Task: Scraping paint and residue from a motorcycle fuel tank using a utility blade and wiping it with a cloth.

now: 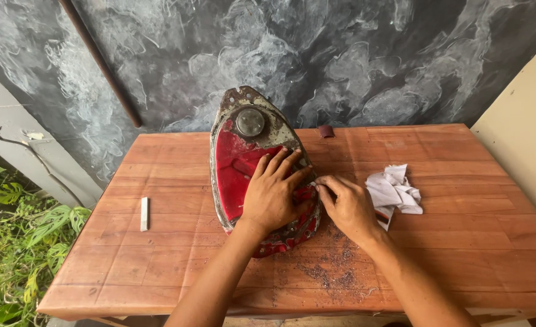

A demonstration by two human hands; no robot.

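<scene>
Rusted red fuel tank: rigid, heavy, rough-edged. Left hand pressed flat on top, fingers spread; right hand pinching at its edge, contents unclear.

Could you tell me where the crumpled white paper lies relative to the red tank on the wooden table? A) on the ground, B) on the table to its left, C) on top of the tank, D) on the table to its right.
D: the crumpled white paper lies on the wooden table, right of the red tank, beyond the right hand.
</scene>
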